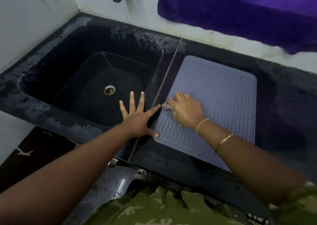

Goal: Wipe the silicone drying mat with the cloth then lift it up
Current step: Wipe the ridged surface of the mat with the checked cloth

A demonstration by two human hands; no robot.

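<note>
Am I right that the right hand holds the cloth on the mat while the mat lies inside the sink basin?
Not quite: in the head view the mat lies flat on the counter beside the sink, not inside the basin. The right hand does hold the cloth on it.

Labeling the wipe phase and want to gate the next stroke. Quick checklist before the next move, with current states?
1. Grip on cloth: ok, the right hand has its fingers curled round it; only a bit shows.
2. Contact of cloth with silicone mat: ok, at the mat's left edge.
3. Mat steadied: ok, the left hand is spread open, with its thumb on the near-left corner.
4. Mat flat on counter: ok where visible; the near-right part is hidden by the right forearm.
5. Wipe path free: ok, nothing else lies on the mat.
6. Surface clean enough to lift: cannot tell.
</note>
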